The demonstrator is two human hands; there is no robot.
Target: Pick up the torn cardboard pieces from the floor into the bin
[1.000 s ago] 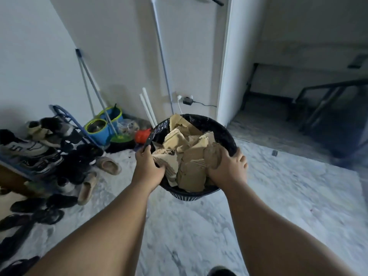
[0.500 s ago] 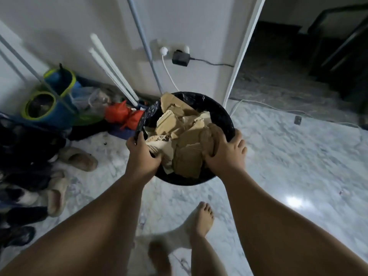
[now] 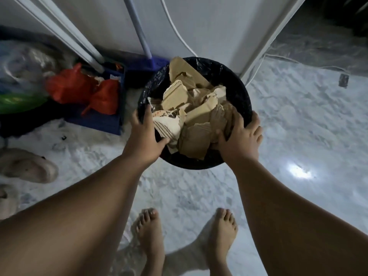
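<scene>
Home entryway, marble floor (image 3: 298,120), slippers (image 3: 25,166), mop handle (image 3: 137,26), bare feet (image 3: 151,232)

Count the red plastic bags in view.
2: a larger red bag well left of the bin, and a smaller red bag beside it, nearer the bin. Others may be hidden.

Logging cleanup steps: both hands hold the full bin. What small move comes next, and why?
Probably lower the bin straight down to the floor by the wall, keeping it level: left hand and right hand both grip its rim, and cardboard pieces heap above it.
</scene>
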